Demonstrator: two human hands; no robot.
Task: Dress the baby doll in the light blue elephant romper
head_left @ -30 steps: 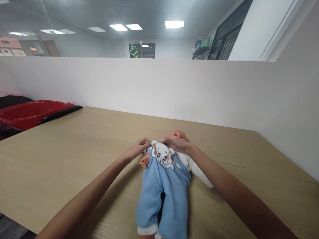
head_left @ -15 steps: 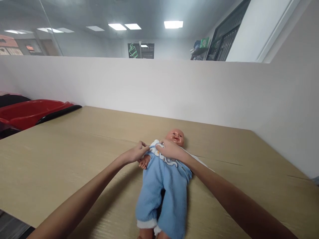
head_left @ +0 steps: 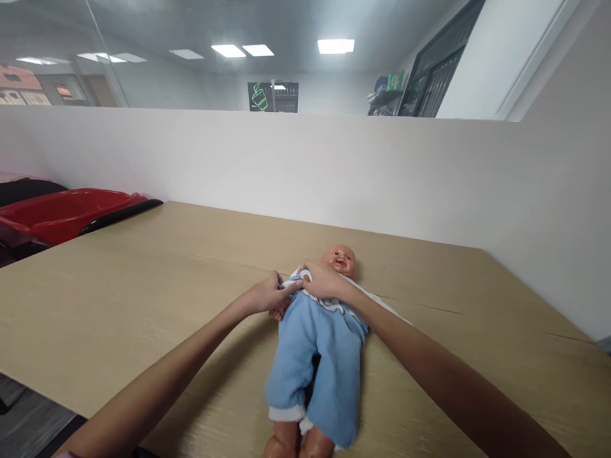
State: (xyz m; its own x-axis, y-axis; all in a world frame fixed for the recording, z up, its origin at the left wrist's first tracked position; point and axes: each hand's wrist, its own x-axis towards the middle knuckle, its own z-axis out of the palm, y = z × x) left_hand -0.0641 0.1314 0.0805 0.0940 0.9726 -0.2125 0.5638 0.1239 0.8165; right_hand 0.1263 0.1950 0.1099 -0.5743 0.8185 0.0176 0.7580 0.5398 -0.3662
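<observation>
I look across a broad, pale wooden worktop (head_left: 143,273) that ends at a low, plain white partition wall (head_left: 334,172). At the far left lies a glossy red plastic tub (head_left: 62,213) beside a black edge. Above the partition I see a grey ceiling with bright rectangular light panels (head_left: 335,46), a dark-framed window (head_left: 439,70) at right, and a green box (head_left: 394,81) on a shelf.

Head view: I look from the wearer's head, forward and down along both forearms.
Facing: the white partition (head_left: 334,165) beyond the table (head_left: 143,286).
Nearness: close; the doll (head_left: 317,337) lies within reach.
</observation>
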